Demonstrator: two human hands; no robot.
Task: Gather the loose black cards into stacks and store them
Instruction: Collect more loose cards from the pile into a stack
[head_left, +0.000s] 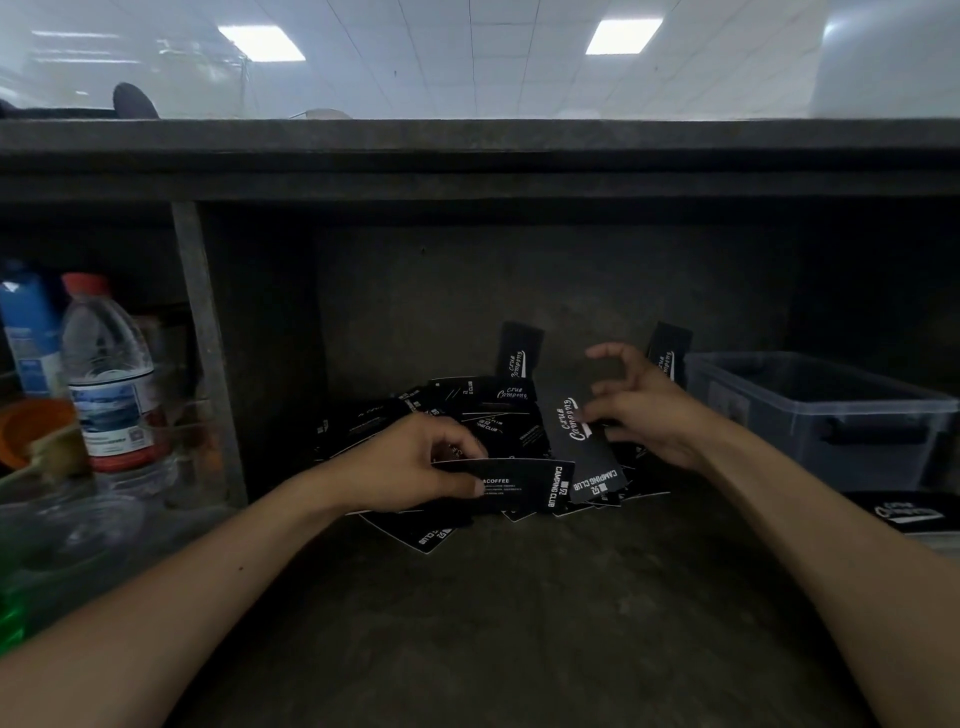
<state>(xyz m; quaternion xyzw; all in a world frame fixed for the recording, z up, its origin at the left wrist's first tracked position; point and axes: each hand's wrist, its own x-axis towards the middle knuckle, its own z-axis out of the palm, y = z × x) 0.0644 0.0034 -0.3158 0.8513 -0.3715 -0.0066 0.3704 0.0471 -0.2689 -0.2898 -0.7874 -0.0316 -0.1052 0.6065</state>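
Left hand (415, 465) clamps a gathered stack (511, 486) at 6 o'clock of the pile (467, 410) as right hand (647, 413) pinches another card (574, 431) to add.

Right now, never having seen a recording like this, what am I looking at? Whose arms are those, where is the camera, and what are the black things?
No machine here: a person works bare-handed, and the one picture comes from a camera worn on their head, looking forward and down. On the dark surface lies a pile of loose black cards with white print. The left hand grips a small stack of cards. The right hand reaches to a long card atop the pile; a fingertip touches it, but a grip is unclear. A clear plastic bin stands at the right, a water bottle at the left.
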